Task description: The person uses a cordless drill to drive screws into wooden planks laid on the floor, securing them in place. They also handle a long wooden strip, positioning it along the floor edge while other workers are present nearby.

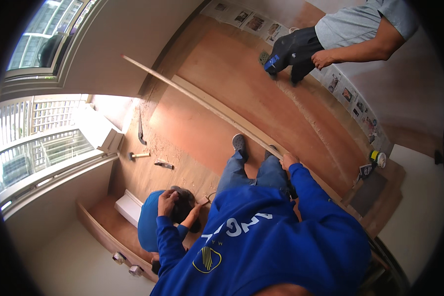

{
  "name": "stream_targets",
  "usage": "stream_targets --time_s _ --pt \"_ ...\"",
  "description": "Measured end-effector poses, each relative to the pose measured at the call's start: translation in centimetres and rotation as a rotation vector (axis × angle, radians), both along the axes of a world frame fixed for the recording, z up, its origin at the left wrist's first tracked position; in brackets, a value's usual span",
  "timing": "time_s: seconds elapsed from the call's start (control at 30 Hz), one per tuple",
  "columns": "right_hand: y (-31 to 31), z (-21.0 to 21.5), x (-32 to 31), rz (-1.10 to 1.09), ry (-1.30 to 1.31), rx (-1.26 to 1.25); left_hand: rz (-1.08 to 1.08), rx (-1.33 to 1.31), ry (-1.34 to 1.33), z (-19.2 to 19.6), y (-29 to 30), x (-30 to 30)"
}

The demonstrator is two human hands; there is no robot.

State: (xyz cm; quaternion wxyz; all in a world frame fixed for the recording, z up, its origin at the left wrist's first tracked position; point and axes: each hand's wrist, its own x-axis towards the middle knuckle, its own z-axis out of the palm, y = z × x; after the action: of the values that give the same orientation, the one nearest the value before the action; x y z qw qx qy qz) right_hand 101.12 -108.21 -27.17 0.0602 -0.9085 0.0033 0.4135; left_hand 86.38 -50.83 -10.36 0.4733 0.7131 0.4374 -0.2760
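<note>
My right hand [289, 161] is closed around a long, thin wooden strip [192, 96], which slants across the room from the upper left toward my right side. Beneath it, a wider pale board [217, 107] runs nearly parallel. My left hand [167, 202] is raised with curled fingers, just above the dark-haired head of a crouching co-worker [150, 224] in a blue top. Whatever those fingers hold, if anything, is hidden. The co-worker's own hand [191, 217] is by a small wooden piece [203, 200].
On the wooden floor at left lie a handsaw [141, 129], a hammer [140, 155] and a dark hand tool [164, 164] among shavings. Another person [352, 29] in grey stands at upper right. Newspaper sheets [348, 96] line the wall. A yellow tape roll [378, 158] is at right.
</note>
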Motion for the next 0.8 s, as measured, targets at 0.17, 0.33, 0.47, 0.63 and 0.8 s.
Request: stream_targets --time_s 0.17,0.33,0.47,0.63,0.8 --pt "0.8 -0.6 0.3 0.012 -0.055 0.090 -0.016 -0.051 0.018 -1.3 0.4 -0.4" --pt "1.8 -0.9 0.4 -0.004 -0.033 0.094 -0.032 -0.123 0.066 -4.1 -1.6 -3.9" --pt "2.0 -0.8 0.1 -0.031 -0.061 0.136 -0.022 -0.211 0.100 -5.2 -2.9 -5.2" --pt "0.7 -1.3 -0.7 -0.008 -0.041 0.168 -0.016 -0.183 0.088 -3.3 -3.4 -3.8" --pt "0.1 -1.3 -1.6 -0.088 -0.112 0.199 -0.002 -0.159 0.079 -1.9 -3.3 -1.2"
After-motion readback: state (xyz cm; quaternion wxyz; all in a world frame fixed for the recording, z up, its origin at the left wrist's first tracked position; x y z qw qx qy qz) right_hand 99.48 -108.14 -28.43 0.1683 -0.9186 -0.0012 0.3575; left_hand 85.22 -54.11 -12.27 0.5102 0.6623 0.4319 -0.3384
